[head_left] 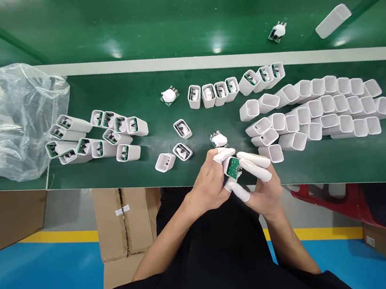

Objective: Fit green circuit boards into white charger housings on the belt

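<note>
My left hand (207,183) is closed around a white plastic housing (225,165), mostly hidden by the fingers. White finger cots cover several of my fingertips. My right hand (264,185) pinches a green circuit board (233,168) at the housing's mouth; how deep the board sits I cannot tell. Just beyond my hands lies a loose circuit board with a white disc-shaped part (218,139). To the left, one housing with nothing visible inside (165,162) lies near two filled housings (182,151).
Many hollow white housings (294,141) lie in rows on the right of the green table (340,158). Filled housings stand in a row (208,96) at the back and in a group (99,148) at left. A clear plastic bag (12,121) covers the left end. Cardboard boxes (110,221) stand below.
</note>
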The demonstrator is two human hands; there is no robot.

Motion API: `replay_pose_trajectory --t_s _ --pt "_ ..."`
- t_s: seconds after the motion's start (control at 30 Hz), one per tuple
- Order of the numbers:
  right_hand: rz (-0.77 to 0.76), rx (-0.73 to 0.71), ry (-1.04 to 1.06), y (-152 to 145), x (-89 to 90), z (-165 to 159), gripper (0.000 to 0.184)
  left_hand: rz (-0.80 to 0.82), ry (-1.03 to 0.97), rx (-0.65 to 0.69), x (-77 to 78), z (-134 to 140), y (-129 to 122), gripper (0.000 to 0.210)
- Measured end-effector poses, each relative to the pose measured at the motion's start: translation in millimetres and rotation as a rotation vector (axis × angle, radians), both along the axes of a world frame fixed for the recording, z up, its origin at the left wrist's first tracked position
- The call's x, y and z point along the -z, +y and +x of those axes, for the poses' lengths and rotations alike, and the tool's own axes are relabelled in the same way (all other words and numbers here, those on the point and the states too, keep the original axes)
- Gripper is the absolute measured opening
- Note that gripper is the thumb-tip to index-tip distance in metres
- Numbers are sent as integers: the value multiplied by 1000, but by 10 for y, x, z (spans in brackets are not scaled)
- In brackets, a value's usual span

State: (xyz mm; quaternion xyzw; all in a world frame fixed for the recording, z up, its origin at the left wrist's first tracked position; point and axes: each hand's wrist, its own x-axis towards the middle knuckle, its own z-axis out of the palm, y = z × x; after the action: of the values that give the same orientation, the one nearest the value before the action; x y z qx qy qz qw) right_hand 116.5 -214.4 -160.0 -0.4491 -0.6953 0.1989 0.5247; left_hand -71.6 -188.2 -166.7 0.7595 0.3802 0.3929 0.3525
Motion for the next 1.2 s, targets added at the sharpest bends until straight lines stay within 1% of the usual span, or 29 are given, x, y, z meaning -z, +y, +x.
replay_pose_trajectory --t_s 0.07,0.17,0.37,0.53,0.6,0.7,0.77,0.83,0.9,1.0,1.07,1.2 --pt "-15 6 -1 -5 -13 -3 74 23 -1 3 -2 4 0 64" --pt "-27 18 15 3 -39 -17 70 8 -4 -5 -2 7 -4 62" --pt "-12 1 -13 57 -107 -60 71 -12 -4 -14 -4 14 -8 59" --pt "-5 29 -71 55 -64 -72 68 -19 -9 -26 12 20 -23 54" --pt "-36 32 -25 54 -35 -72 71 -27 -7 -32 21 19 -34 57" --pt "-125 23 76 73 -28 -80 77 -45 -8 -33 29 17 -43 62" --pt "-150 -3 87 88 -51 -91 70 -56 -12 -32 32 17 -42 62" --pt "-151 -24 91 86 -86 -98 60 -58 -15 -26 33 16 -34 59" --pt "-150 -6 162 63 -127 -88 56 -45 -13 -18 28 14 -23 55" --pt "-73 59 296 24 -194 -17 59 -17 3 -13 5 10 -12 52" --pt "-37 58 307 19 -228 51 62 -15 13 -18 -18 9 -9 51" --pt "-121 -19 255 43 -206 117 59 -13 21 -15 -39 10 -10 53"
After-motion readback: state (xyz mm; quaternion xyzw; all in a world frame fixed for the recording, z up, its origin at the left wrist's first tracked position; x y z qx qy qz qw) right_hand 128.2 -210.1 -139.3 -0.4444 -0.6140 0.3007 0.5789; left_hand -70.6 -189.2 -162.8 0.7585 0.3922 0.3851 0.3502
